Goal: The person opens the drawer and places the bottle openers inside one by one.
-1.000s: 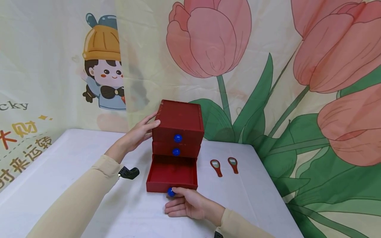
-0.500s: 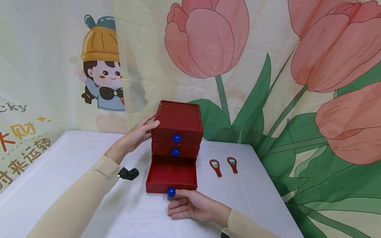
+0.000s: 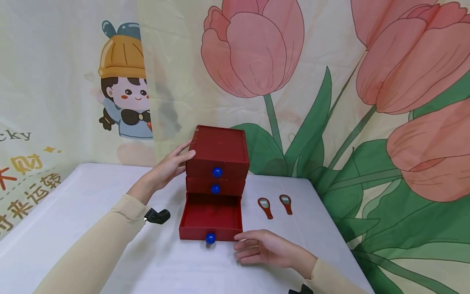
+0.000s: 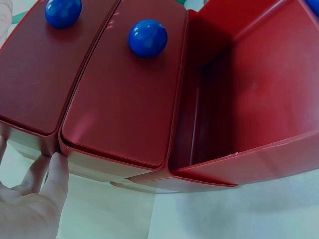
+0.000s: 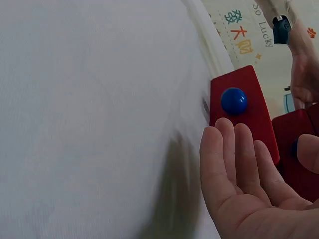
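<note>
A red chest of drawers [image 3: 220, 145] with blue round knobs stands on the white table. Its bottom drawer [image 3: 212, 214] is pulled out, and I see nothing lying in it; the two drawers above are closed. My left hand [image 3: 163, 169] rests against the chest's upper left side, fingers fairly straight, as the left wrist view also shows. Beside the front right corner of the pulled-out drawer is my right hand [image 3: 266, 249], fingers extended and holding nothing. The bottom blue knob [image 3: 210, 238] is free of it. In the right wrist view the palm and relaxed fingers [image 5: 244, 159] show.
Two small red paddle-shaped items [image 3: 264, 208] with pale oval faces lie on the table [image 3: 304, 232] right of the chest. Behind stands a printed cloth backdrop [image 3: 176, 81] with tulips and a cartoon figure. The table's right edge runs beyond the two items.
My right hand has let go of the bottom drawer's knob and moved right, away from it. The left hand stays on the chest, and the drawer remains pulled out.
</note>
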The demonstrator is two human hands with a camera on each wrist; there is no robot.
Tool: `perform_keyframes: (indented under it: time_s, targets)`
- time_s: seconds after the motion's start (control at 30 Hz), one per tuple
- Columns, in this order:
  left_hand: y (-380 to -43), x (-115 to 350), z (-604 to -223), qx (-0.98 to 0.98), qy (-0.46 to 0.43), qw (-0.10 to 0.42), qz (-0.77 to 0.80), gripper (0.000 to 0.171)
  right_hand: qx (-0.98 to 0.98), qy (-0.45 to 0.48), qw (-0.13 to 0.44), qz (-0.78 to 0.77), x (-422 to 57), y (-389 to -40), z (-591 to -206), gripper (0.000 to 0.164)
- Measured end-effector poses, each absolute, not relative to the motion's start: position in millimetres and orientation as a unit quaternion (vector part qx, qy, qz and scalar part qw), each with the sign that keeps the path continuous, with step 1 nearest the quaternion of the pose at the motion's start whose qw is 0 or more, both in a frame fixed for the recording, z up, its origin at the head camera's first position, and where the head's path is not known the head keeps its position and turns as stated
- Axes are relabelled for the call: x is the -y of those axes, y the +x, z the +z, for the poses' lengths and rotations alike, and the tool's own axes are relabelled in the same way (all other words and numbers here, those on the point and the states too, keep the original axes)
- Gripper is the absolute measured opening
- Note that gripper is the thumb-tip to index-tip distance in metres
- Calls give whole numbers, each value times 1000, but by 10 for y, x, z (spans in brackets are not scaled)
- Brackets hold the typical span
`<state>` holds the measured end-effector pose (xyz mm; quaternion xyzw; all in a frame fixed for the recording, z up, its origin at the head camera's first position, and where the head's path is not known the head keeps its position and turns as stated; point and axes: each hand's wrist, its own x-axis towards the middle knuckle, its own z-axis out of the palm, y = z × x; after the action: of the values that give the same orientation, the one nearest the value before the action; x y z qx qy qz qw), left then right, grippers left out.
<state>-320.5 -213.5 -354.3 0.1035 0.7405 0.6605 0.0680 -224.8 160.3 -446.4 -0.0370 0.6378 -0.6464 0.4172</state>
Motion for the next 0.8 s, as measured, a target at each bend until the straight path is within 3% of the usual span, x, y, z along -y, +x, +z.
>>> perform_keyframes:
  time_s: [0.37, 0.8]
  targets:
    - [-3209, 2133, -3555, -739, 99, 68, 663, 84, -759, -82, 299, -573, -2004, -2489, -4279, 55]
    - [-3198, 2131, -3560, -743, 98, 67, 659, 86, -924, -105, 15, -367, -2156, -2935, -4457, 50]
